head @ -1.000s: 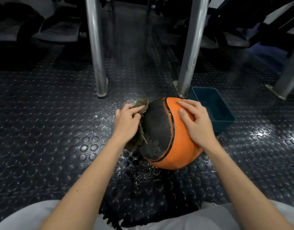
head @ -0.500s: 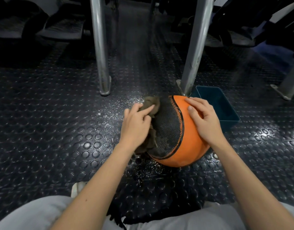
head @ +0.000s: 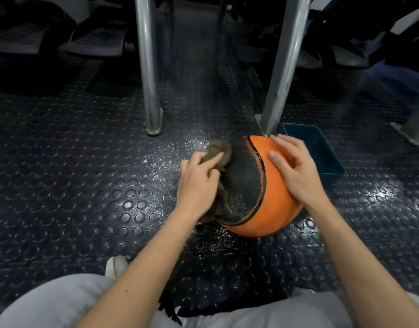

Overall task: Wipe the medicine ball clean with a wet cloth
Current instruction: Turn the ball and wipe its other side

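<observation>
The ball (head: 277, 209) sits on the floor (head: 85, 185) just right of the frame's centre, directly ahead of the person and between the two hands. The left hand (head: 196, 183) is at its left flank and the right hand (head: 296, 171) is on its upper right, so both are in contact and neither has to reach. A ball has no long axis. What counts is the curved seam, which runs from top to bottom and splits a black, rough-grained panel (head: 244, 183) on the left from smooth orange rubber on the right.

The left hand holds a bunched brown cloth (head: 218, 149) against the black panel. Its fingers are curled over the cloth, a wad pokes out above them and a limp tail hangs below the wrist. The right hand lies flat with fingers spread on the orange side, steadying the ball and gripping nothing.

The next stroke probably runs along the black panel, so the right hand would need to brace or turn the ball towards the cloth.

The floor is dark studded rubber, speckled with shiny droplets (head: 170, 157) around the ball. A blue plastic bin (head: 332, 177) stands just beyond the ball at centre right, beside a metal pole (head: 284, 67).
</observation>
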`<state>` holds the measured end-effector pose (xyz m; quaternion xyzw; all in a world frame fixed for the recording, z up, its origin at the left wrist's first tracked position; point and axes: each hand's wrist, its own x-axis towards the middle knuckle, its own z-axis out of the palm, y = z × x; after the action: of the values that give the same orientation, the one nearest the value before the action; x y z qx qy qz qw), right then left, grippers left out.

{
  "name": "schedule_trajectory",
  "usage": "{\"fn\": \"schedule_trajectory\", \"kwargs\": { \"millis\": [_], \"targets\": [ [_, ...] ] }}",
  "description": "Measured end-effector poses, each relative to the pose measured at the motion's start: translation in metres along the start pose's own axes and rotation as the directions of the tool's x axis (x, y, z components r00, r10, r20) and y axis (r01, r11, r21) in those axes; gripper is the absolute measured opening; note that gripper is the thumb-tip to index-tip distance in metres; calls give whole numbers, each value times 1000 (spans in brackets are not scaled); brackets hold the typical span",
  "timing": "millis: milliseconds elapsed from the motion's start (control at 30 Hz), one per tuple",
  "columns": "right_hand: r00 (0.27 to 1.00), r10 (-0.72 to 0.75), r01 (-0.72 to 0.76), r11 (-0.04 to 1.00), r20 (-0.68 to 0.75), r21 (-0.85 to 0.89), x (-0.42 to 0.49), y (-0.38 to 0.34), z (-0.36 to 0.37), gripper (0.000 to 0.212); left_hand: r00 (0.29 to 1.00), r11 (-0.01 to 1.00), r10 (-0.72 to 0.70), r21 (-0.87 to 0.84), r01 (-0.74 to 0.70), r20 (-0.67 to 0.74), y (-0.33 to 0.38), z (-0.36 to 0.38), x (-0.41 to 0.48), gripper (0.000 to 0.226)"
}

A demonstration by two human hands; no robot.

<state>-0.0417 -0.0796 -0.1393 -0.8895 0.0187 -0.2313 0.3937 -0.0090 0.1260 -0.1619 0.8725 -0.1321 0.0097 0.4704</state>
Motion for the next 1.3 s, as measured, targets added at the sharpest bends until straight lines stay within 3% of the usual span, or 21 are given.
{"fn": "schedule_trajectory", "kwargs": {
  "millis": [67,167,233,333,400,500,700,933,1067,1200,1300],
  "targets": [
    [995,-63,65,998,-71,26,-1,-3,2,33,985,983,-169,-74,170,9,-16,-3,6,40],
    [987,-134,131,991,-85,-37,-3,-8,2,27,963,947,-269,-174,270,30,-23,-1,9,40],
    [996,-85,88,991,34,-100,-3,-15,-6,38,949,928,-313,-199,316,44,-26,1,12,39],
    [927,97,-8,971,363,-240,-2,-16,-19,85,934,910,-355,-217,354,37,-30,2,17,39],
    [901,104,10,965,421,-260,-2,-12,-17,101,941,916,-339,-219,335,23,-29,3,19,40],
    [928,104,-49,986,357,-160,0,-8,-8,90,951,919,-310,-253,302,7,-23,3,20,40],
    [970,141,-70,943,200,-325,-5,-14,7,54,984,962,-177,-214,167,-26,-2,6,12,40],
    [954,240,-150,900,178,-409,-4,-19,-1,64,990,991,132,-35,-131,38,14,9,-7,43],
    [955,235,-151,909,180,-389,-5,-21,2,66,1000,988,-1,-154,0,-5,2,8,-5,40],
    [969,196,-125,914,149,-386,-7,-22,10,65,983,914,-178,-377,151,-37,-15,14,2,38],
    [970,206,-150,924,127,-352,-8,-19,8,64,927,879,-375,-317,357,2,-42,23,4,38]
  ]
}}
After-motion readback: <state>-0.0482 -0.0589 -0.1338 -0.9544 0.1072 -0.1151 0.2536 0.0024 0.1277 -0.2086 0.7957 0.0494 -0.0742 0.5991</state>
